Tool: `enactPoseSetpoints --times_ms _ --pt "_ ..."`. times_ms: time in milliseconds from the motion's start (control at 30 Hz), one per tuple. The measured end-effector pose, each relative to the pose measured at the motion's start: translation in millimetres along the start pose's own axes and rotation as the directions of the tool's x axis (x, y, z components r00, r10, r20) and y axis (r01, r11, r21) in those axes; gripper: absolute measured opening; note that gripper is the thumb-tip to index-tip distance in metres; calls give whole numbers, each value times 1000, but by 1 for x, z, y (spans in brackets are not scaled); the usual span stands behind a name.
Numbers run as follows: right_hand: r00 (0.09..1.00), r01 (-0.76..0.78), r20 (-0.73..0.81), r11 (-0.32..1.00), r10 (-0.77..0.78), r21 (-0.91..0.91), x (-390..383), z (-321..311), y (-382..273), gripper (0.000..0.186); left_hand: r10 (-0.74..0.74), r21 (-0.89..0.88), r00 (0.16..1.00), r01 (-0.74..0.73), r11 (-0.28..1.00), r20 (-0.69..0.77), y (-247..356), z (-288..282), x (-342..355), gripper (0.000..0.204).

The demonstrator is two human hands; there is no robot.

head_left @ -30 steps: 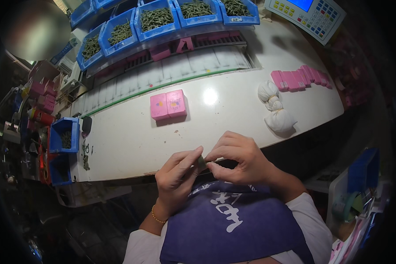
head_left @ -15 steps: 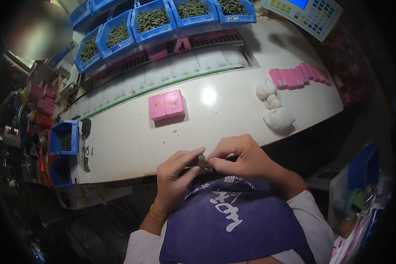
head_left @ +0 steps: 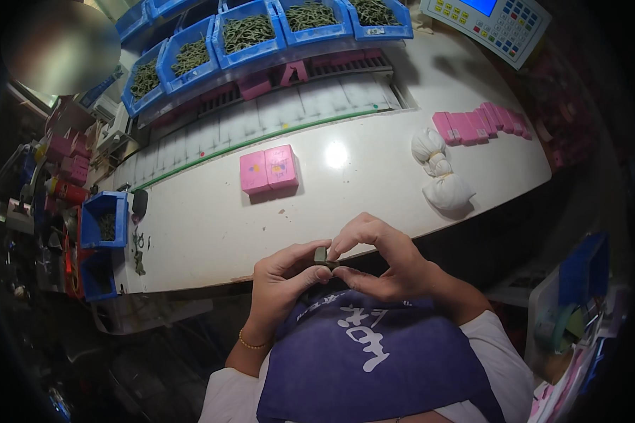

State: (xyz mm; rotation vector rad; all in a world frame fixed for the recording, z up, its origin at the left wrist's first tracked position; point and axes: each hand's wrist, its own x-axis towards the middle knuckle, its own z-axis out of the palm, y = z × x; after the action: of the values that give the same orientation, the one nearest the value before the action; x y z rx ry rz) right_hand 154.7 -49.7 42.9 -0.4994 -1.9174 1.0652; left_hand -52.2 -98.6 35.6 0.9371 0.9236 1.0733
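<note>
Small dull-green piece (head_left: 321,254); flat-faced, matte; partly hidden in the left grip (head_left: 279,275)

Hands (head_left: 281,273) hold a small green piece (head_left: 320,255) between them.

Held piece (head_left: 321,255): dark grey-green. Apron (head_left: 331,384): purple-blue, white lettering (head_left: 372,363). Sleeves (head_left: 497,352): white. Beaded bracelet (head_left: 249,345): yellow-gold. Counter (head_left: 204,225): off-white, some brown specks (head_left: 281,211). Front two blocks (head_left: 269,169): pink, yellow and blue marks on top. Block row (head_left: 466,127): also pink. Cloth bundle (head_left: 447,192): white. Bins (head_left: 250,48): blue; strands inside (head_left: 249,31), green. Keypad console (head_left: 497,44): white, blue screen (head_left: 478,5).
</note>
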Motion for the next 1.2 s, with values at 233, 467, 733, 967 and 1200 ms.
enactPoseSetpoints --times_ms 233,467,733,967,1200 --pt "1000 -4 0 1000 4 -11 1 2 -3 42 18 20 1000 -17 1000 -18 0 1 -1 35" --pt "1000 -12 21 1000 12 -6 2 0 -5 42 18 21 999 -17 1000 -27 1 3 -1 35" --pt "993 -67 102 998 65 13 1 -4 -3 42 -6 54 1000 7 999 -5 2 3 -1 33" --pt "993 -78 93 996 73 49 -1 -4 -2 45 -21 55 1000 20 998 6 2 3 -1 33" --pt "998 -39 55 999 39 0 -2 -5 -2 48 -25 54 1000 25 998 0 2 3 0 32"
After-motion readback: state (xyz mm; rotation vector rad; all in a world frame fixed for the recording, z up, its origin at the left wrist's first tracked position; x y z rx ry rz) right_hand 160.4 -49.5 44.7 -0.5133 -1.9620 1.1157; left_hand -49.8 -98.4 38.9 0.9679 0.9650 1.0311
